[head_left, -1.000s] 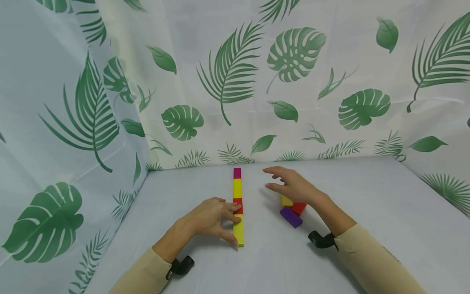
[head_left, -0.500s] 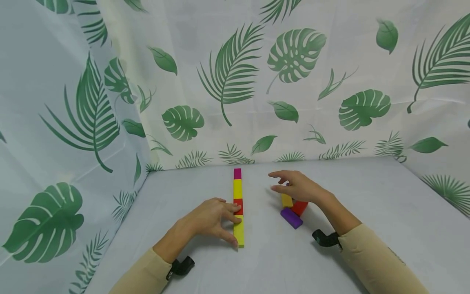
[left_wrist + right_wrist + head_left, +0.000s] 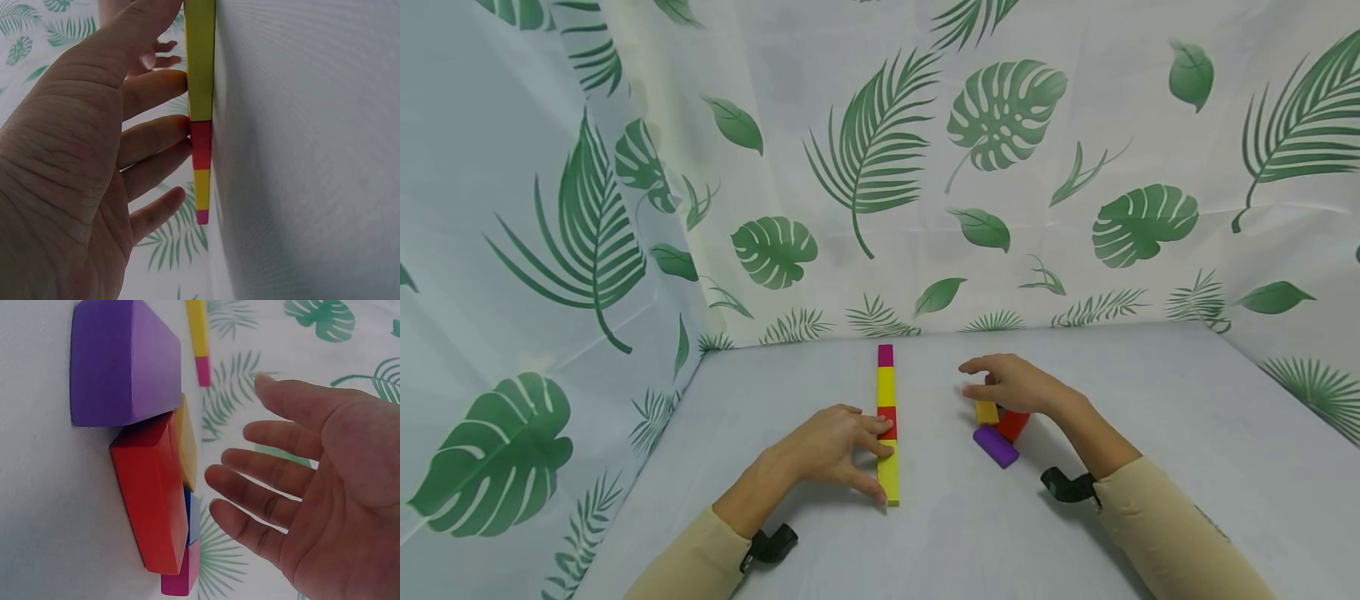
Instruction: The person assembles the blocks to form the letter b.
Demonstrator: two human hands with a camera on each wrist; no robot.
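A straight row of blocks runs away from me: a longer yellow block (image 3: pixel 888 483) nearest, then a red block (image 3: pixel 888 432), another yellow block (image 3: pixel 886 386) and a magenta block (image 3: pixel 886 356) at the far end. Beside the row, my left hand (image 3: pixel 835 443) rests its fingertips on the near yellow and red blocks, fingers extended. Over a loose cluster at the right hovers my right hand (image 3: pixel 1022 385), fingers loosely bent, holding nothing. That cluster includes a purple block (image 3: pixel 996 447), a red block (image 3: pixel 150 494), an orange-yellow block (image 3: pixel 186 447), a blue block (image 3: pixel 193 515) and a magenta block (image 3: pixel 181 572).
The blocks lie on a white cloth-covered tabletop (image 3: pixel 940 533). A leaf-printed curtain (image 3: pixel 880 283) stands behind the table and along its left and right sides. Black devices are strapped at the left wrist (image 3: pixel 772 543) and right wrist (image 3: pixel 1067 485).
My right hand has drifted right and slightly nearer, over the loose blocks. The left hand and the row stay in place.
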